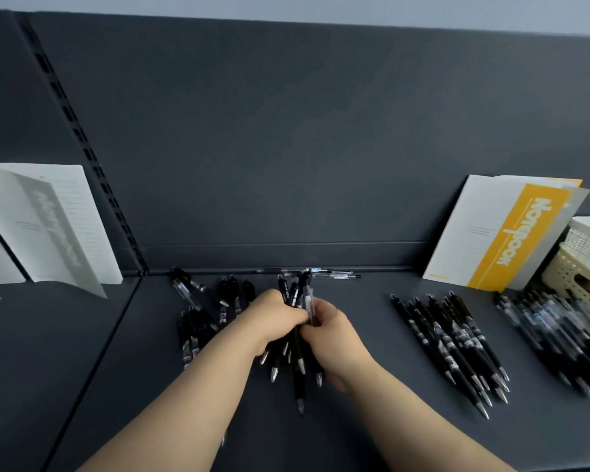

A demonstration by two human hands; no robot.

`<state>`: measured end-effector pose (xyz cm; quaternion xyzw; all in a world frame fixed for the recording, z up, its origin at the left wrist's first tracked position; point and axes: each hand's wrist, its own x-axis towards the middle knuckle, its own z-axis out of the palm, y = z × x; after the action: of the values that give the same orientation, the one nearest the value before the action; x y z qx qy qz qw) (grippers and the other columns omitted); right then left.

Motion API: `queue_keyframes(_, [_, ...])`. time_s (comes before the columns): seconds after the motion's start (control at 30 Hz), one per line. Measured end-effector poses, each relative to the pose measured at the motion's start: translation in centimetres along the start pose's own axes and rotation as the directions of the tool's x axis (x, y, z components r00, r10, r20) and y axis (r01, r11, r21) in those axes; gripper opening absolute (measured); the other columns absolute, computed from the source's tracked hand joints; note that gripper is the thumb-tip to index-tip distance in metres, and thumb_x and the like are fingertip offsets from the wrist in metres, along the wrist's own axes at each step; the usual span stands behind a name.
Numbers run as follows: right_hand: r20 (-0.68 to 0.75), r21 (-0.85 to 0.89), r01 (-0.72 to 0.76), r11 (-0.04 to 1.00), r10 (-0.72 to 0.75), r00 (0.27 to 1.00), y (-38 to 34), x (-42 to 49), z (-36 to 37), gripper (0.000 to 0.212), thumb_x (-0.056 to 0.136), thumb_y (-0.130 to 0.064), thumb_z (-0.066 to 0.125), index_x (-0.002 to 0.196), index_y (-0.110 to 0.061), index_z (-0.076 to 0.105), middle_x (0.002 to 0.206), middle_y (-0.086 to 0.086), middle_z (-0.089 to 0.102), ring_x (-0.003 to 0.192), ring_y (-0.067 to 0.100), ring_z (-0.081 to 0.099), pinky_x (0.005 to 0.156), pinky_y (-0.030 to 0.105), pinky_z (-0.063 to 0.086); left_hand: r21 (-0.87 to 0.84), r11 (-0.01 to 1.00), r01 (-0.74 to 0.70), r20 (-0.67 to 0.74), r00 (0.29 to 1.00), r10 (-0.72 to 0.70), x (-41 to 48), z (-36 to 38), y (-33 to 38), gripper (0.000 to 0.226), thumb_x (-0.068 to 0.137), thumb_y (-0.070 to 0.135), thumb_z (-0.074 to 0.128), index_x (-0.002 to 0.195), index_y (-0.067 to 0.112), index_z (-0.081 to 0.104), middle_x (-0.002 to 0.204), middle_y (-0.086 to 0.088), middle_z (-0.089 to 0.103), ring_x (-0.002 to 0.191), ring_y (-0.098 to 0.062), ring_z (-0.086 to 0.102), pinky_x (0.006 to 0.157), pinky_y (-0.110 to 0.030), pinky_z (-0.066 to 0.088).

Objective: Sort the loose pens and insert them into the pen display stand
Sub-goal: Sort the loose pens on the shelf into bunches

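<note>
My left hand (pixel 276 317) grips a bundle of black pens (pixel 297 366) over the middle of the dark shelf, tips pointing toward me. My right hand (pixel 334 330) holds the same bundle from the right, fingers curled round it. Loose black pens (pixel 201 308) lie scattered to the left of my hands. A sorted row of black pens (pixel 453 345) lies to the right, and a second row of clear-barrelled pens (pixel 556 338) lies further right. A few pens (pixel 334 274) rest against the back wall. No pen display stand is in view.
A white and yellow notebook (pixel 511 233) leans on the back panel at right, beside a cream perforated basket (pixel 579 264). Grey and white notebooks (pixel 48 226) stand on the neighbouring shelf at left, past the slotted upright (pixel 92 165).
</note>
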<state>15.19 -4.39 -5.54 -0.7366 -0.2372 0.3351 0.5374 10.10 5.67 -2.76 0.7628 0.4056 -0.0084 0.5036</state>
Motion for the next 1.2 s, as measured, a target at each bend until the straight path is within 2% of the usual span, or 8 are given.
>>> queue_keyframes(0.23, [0.057,-0.232,0.123,0.965,-0.113,0.992,0.3,-0.7,-0.9,0.047,0.083,0.002,0.040,0.112,-0.027,0.062,0.096,-0.008,0.070,0.088,0.008,0.063,0.068,0.009,0.045,0.030,0.999,-0.023,-0.086,0.996,0.026,-1.4,0.9,-0.7,0.020,0.077,0.008,0.059,0.060,0.015,0.051,0.057,0.001,0.048,0.057,-0.017,0.046,0.053,-0.025,0.033])
queue_keyframes(0.4, [0.055,-0.439,0.148,0.886,-0.137,0.989,-0.1,-0.5,-2.3,0.033,0.085,-0.002,0.041,0.105,-0.021,0.060,0.098,0.003,0.050,0.074,0.012,0.049,0.055,0.005,0.034,-0.125,0.991,0.041,-0.209,0.976,-0.067,-2.0,0.2,-1.5,0.022,0.070,0.017,0.062,0.088,0.005,0.057,0.088,-0.015,0.065,0.077,-0.025,0.061,0.069,-0.036,0.049])
queue_keyframes(0.5, [0.077,-0.579,0.147,0.802,-0.125,0.989,-0.4,-1.1,-2.1,0.007,0.092,-0.013,0.047,0.098,-0.016,0.049,0.103,0.006,0.043,0.068,0.011,0.045,0.057,0.013,0.034,-0.304,0.952,0.033,-0.255,0.960,-0.115,-3.0,-0.7,-1.9,0.026,0.074,0.009,0.062,0.097,-0.002,0.059,0.094,-0.023,0.067,0.079,-0.025,0.066,0.081,-0.046,0.053])
queue_keyframes(0.63, [0.166,-0.740,0.141,0.658,-0.024,0.986,-0.7,-2.1,-0.5,0.039,0.088,-0.033,0.057,0.117,-0.010,0.046,0.116,0.008,0.046,0.101,0.029,0.057,0.080,0.032,0.047,-0.503,0.864,-0.011,-0.286,0.946,-0.155,-4.3,-1.2,-2.5,0.014,0.084,-0.002,0.061,0.098,-0.002,0.060,0.092,-0.017,0.068,0.074,-0.022,0.070,0.070,-0.039,0.055])
queue_keyframes(0.8, [0.246,-0.804,0.205,0.559,-0.001,0.969,-1.9,-2.9,-0.6,0.033,0.087,-0.019,0.054,0.116,-0.005,0.048,0.119,0.013,0.055,0.108,0.032,0.057,0.077,0.032,0.046,-0.619,0.784,-0.044,-0.335,0.918,-0.213,-5.4,-1.0,-2.6,0.007,0.083,-0.002,0.064,0.087,0.001,0.060,0.083,-0.016,0.068,0.073,-0.023,0.069,0.076,-0.043,0.053])
queue_keyframes(0.93, [0.298,-0.867,0.243,0.434,0.061,0.953,-1.7,-3.9,-1.3,0.041,0.086,-0.013,0.056,0.124,-0.007,0.041,0.126,0.013,0.051,0.114,0.032,0.054,0.084,0.036,0.047,-0.661,0.746,-0.079,-0.330,0.924,-0.195,-5.4,0.3,-1.2,0.005,0.083,-0.003,0.062,0.087,0.000,0.060,0.077,-0.016,0.065,0.071,-0.023,0.068,0.063,-0.033,0.051])
queue_keyframes(1.07, [0.244,-0.817,0.191,0.544,0.026,0.969,-1.5,-4.1,-5.5,0.027,0.089,-0.017,0.047,0.114,-0.005,0.049,0.121,0.016,0.054,0.109,0.033,0.055,0.081,0.032,0.045,-0.683,0.722,-0.107,-0.307,0.939,-0.151,-5.2,2.2,1.1,0.011,0.084,-0.005,0.061,0.079,0.005,0.058,0.072,-0.013,0.063,0.067,-0.022,0.066,0.058,-0.030,0.048])
queue_keyframes(1.2, [0.127,-0.626,0.107,0.773,-0.034,0.991,-1.3,-4.0,-12.5,0.016,0.093,-0.017,0.038,0.078,-0.015,0.043,0.082,0.012,0.058,0.076,0.028,0.060,0.057,0.027,0.035,-0.699,0.711,-0.071,-0.194,0.977,-0.093,-4.8,5.2,3.7,0.006,0.083,-0.003,0.062,0.085,0.002,0.062,0.067,-0.011,0.066,0.067,-0.021,0.067,0.058,-0.029,0.048])
